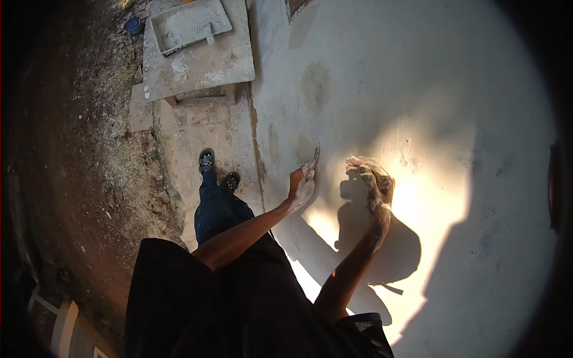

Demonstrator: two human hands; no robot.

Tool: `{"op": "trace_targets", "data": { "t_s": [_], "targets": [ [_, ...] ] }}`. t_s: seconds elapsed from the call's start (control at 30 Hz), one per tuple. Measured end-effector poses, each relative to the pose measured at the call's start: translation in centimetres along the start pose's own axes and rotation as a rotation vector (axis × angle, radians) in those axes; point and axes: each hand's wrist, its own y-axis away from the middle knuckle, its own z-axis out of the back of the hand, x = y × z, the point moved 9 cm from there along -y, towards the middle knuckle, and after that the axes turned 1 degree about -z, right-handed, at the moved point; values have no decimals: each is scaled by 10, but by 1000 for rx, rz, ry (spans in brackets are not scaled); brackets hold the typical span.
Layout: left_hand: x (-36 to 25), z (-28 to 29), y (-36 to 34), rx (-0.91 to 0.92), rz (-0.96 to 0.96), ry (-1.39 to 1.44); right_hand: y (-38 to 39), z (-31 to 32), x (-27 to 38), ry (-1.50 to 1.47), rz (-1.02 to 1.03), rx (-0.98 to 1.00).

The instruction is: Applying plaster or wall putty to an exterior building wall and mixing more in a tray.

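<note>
My left hand [303, 186], smeared with white paste, is held close to the pale wall [495, 119]. Its fingers are drawn together, and a narrow greyish tip [316, 154] sticks up from them; whether this is a tool's edge or a coated finger is unclear. To its right, my right hand [377, 186] is at the sunlit part of the wall, its fingers bent toward the left and coated with white and grey paste. Anything inside those fingers is hidden. Darker damp-looking patches [315, 86] mark the wall above my left hand.
A paste-stained board table [233, 65] stands against the wall ahead, bearing a paint tray [173, 45]. Beyond its left side sits a small blue-lidded pot [133, 25]. My feet [206, 160] are on a paved strip [179, 134] beside rough, stony ground [101, 155].
</note>
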Motion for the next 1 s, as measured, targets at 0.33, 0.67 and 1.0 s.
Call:
{"op": "trace_targets", "data": {
  "t_s": [0.33, 0.67, 1.0],
  "targets": [
    [-62, 49, -19, 96, -89, -345, 3, -1, -4, -14, -2, -17],
    [-9, -16, 24, 55, -183, -552, 3, 2, -3, -15, -13, -39],
    [-30, 55, -11, 226, -82, -269, 0, 5, -6, -37, -14, -50]
  ]
}}
